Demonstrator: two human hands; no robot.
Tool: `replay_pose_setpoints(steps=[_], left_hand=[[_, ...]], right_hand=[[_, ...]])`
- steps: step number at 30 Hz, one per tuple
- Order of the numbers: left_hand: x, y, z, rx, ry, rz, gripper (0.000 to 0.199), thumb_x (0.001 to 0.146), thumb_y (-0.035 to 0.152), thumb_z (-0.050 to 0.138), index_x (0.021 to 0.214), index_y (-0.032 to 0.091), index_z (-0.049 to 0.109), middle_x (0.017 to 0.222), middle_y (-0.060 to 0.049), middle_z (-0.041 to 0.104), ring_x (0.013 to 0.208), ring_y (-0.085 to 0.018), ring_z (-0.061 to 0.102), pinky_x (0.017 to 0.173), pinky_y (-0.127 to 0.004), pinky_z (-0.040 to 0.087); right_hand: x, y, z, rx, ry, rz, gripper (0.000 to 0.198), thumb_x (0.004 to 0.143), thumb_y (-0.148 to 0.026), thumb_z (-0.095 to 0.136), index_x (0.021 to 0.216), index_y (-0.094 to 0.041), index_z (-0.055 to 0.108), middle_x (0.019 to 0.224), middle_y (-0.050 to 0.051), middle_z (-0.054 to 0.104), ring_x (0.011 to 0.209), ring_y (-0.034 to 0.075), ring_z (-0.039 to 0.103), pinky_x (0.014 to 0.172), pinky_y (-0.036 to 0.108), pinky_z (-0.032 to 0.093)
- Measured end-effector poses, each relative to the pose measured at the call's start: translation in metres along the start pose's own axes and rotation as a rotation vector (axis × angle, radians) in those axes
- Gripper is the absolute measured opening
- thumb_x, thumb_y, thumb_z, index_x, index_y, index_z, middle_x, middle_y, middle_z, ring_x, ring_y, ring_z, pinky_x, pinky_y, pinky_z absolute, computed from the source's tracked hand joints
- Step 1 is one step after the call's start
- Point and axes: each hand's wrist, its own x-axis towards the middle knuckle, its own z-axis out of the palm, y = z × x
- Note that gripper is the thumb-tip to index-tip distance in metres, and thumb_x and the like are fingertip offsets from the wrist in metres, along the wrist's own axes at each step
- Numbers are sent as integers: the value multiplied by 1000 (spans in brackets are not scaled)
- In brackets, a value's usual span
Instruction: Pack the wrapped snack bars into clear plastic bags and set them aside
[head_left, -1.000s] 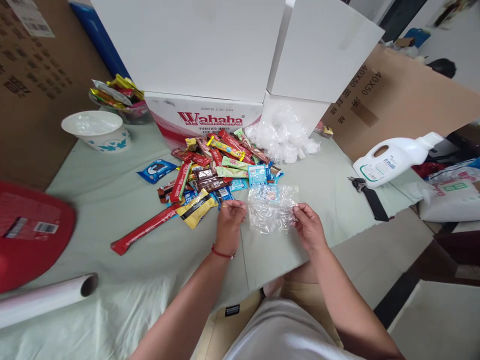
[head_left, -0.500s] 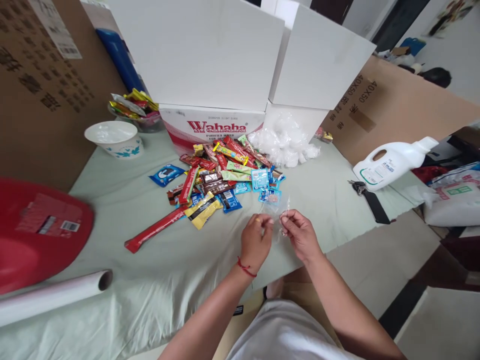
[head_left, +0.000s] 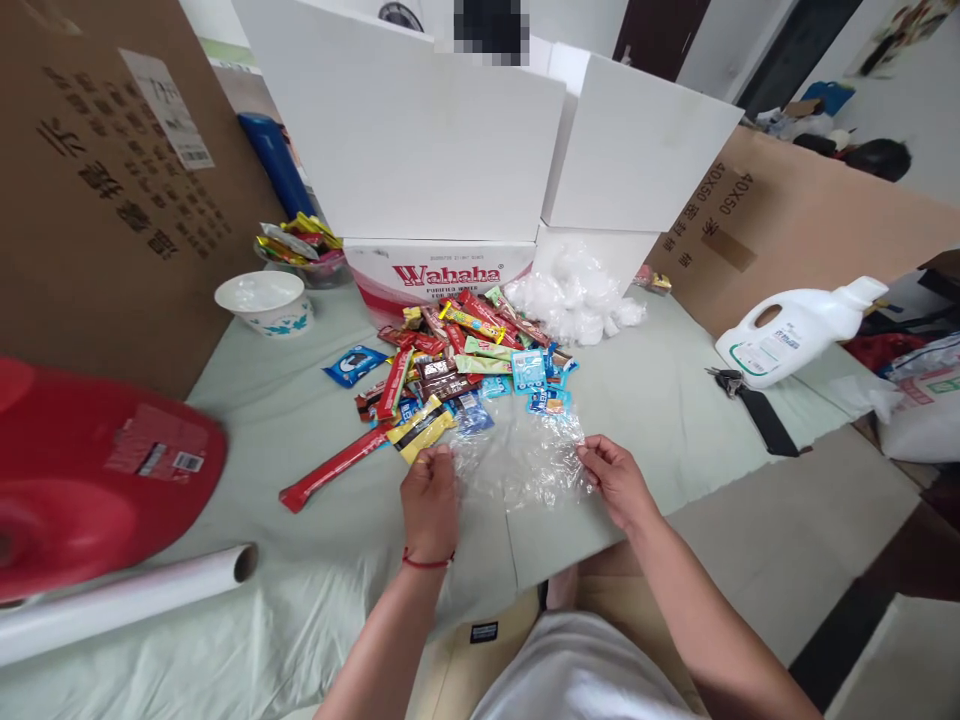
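A clear, crinkled plastic bag [head_left: 529, 465] is stretched out between my two hands, just above the green cloth. My left hand [head_left: 431, 505], with a red string at the wrist, pinches its left edge close to a yellow-and-black packet [head_left: 421, 428]. On the right edge, my right hand [head_left: 615, 480] grips the film between thumb and fingers. Beyond the bag lies a heap of wrapped snacks [head_left: 450, 370], with a long red stick packet [head_left: 334, 467] to its left. Light blue packets [head_left: 529, 370] show behind the film. Crumpled clear plastic [head_left: 574, 295] is piled behind the heap.
A white Wahaha carton [head_left: 450, 270] stands at the back. At left are a paper bowl [head_left: 266, 303], a red container [head_left: 105, 480] and a white tube [head_left: 135, 600]. A white jug [head_left: 795, 335] and a black-handled tool [head_left: 761, 415] lie at right.
My hands have moved apart, the left one farther left. The plastic, bunched between them before, is now spread wide. The view has shifted slightly.
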Motion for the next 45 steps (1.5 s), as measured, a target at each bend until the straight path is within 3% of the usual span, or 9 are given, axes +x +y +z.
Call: replay_pose_setpoints(steps=[4,10,15,20,26,30,34,38,45], left_hand=[[2,0,-14,-125,31,-147,30,84,52,64,83,23,53,51,11,37,42,-9,30,40,-22,23],[-2,-3,-17,-81,23,-77,26,90,48,58,82,26,48,51,11,35,41,-9,31,42,-22,24],[-5,-9,-17,6,11,-12,26,94,50,56,85,25,51,56,9,38,45,-11,33,46,-24,27],[-7,-15,-17,74,25,66,28,94,51,57,87,24,55,60,6,43,52,-13,39,52,-25,33],[-16,-11,-19,37,-9,66,35,95,57,56,84,24,52,58,7,41,50,-12,37,49,-25,32],[-25,-6,-25,-49,-67,18,43,95,66,52,85,24,52,56,8,38,48,-11,35,45,-24,30],[-40,1,-35,-205,-124,-88,48,88,71,61,92,24,51,55,11,33,44,-9,31,41,-20,26],[-64,10,-52,-252,-213,-245,54,77,64,78,100,25,50,55,14,34,42,-6,27,40,-17,21],[-99,6,-99,-98,-178,-362,57,73,58,83,105,24,50,55,15,34,42,-4,23,42,-18,20]], right_hand=[[0,11,-12,-53,58,54,45,64,-56,87,81,-20,67,59,-7,45,50,8,31,45,23,21],[-2,31,-44,-297,142,-22,39,73,-53,78,90,-20,68,63,-4,51,53,11,37,49,26,28],[-11,17,-37,-748,370,-497,25,90,-41,65,105,-21,68,103,7,63,68,16,51,72,36,46],[-18,9,33,-848,-148,-813,25,94,-37,68,115,-25,72,114,11,66,113,30,54,100,47,44],[-5,13,70,-722,-429,-709,16,97,-35,64,90,-27,77,96,8,71,107,29,54,99,49,43],[3,-9,55,-502,-420,-476,24,94,-47,66,87,-26,71,85,4,67,84,22,60,80,38,48],[21,-26,39,-374,-323,-246,33,91,-56,65,84,-25,62,65,-3,54,57,15,49,57,29,40],[47,-36,26,-510,-277,-249,32,88,-53,67,78,-23,60,56,-6,48,51,12,39,53,27,32],[80,-22,25,-729,-499,-357,29,87,-48,63,79,-20,68,66,-3,57,62,13,45,61,27,34]])
